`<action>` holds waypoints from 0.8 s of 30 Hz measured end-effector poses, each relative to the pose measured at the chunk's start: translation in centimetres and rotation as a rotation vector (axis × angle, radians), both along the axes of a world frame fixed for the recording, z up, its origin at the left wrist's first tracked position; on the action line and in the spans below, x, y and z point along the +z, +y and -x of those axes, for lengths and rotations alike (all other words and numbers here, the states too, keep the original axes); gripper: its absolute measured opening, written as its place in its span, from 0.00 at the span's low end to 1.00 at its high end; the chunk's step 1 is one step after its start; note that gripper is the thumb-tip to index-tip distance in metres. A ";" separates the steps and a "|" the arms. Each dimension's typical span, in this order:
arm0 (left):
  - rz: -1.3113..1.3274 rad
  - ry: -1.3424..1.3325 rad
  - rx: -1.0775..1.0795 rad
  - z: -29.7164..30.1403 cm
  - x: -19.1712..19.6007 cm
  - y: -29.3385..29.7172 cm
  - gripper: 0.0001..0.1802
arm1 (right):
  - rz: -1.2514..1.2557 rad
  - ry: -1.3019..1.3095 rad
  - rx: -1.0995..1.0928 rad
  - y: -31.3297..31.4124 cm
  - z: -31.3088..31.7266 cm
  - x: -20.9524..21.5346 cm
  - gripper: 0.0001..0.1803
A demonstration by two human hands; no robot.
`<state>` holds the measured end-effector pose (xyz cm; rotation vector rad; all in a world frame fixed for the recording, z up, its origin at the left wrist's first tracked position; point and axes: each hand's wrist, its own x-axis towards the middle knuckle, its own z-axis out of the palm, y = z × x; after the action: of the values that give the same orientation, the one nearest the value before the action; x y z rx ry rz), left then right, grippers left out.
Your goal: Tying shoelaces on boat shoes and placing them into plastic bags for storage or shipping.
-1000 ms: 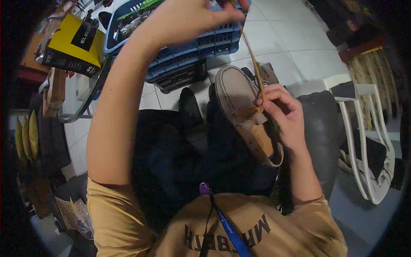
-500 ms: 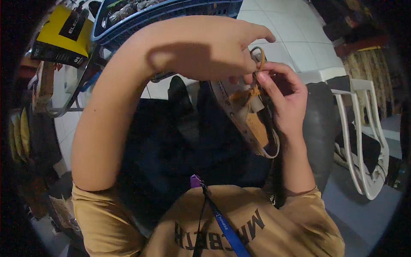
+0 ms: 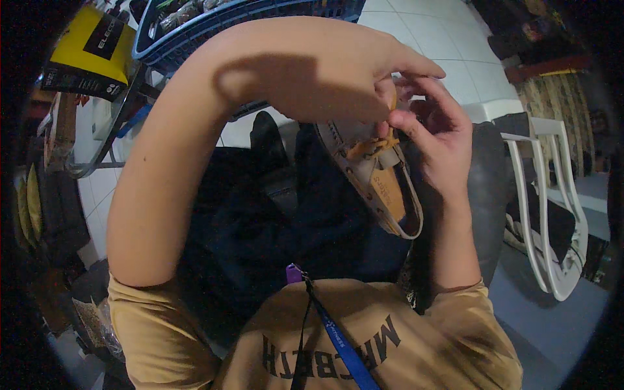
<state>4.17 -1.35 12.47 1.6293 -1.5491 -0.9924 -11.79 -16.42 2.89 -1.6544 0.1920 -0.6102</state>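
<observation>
A greyish-brown lace-up shoe (image 3: pixel 388 190) with a tan insole is held tilted above my lap, heel toward me. Its toe end is behind my left hand (image 3: pixel 344 75), which reaches across from the left, back of the hand up. A tan shoelace (image 3: pixel 392 101) rises from the shoe's opening between both hands. Closed on that lace are the fingertips of my left hand, its index finger stretched out to the right. My right hand (image 3: pixel 445 133), with thumb and fingers bent together, pinches the lace from the other side.
Beyond my left arm stands a blue plastic crate (image 3: pixel 260 14) with wrapped items in it. A yellow and black box (image 3: pixel 91 49) is at the far left, near a glass-edged table (image 3: pixel 88 168). On the right is a white plastic chair (image 3: pixel 572 214).
My hands have drawn closer together at the lace. The loop that stood up between them is pulled down smaller, and my right fingers have shifted up a little.
</observation>
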 end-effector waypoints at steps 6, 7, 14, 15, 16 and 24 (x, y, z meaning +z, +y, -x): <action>0.099 0.103 0.034 -1.6 -3.8 0.1 0.39 | 0.431 -0.035 0.216 -1.9 -0.4 0.2 0.16; 0.130 0.051 -0.014 -1.8 -3.7 0.2 0.31 | 0.433 -0.034 0.216 -1.8 -0.2 0.2 0.16; 0.232 -0.046 0.170 -0.1 -3.6 1.7 0.18 | 0.225 0.050 0.041 0.0 0.9 0.4 0.17; 0.240 -0.041 0.156 0.2 -4.2 1.5 0.18 | 0.188 0.067 0.011 -0.1 1.1 0.1 0.20; 0.239 0.086 0.293 0.6 -5.0 1.8 0.17 | 0.183 0.063 0.012 0.1 1.0 0.0 0.20; 0.368 0.287 0.488 2.3 -8.7 1.1 0.12 | 0.044 -0.056 0.079 0.6 0.6 0.2 0.30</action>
<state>1.89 -0.26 3.78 1.4292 -1.0008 -0.6005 -12.39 -15.82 3.05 -1.6769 0.0732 -0.6037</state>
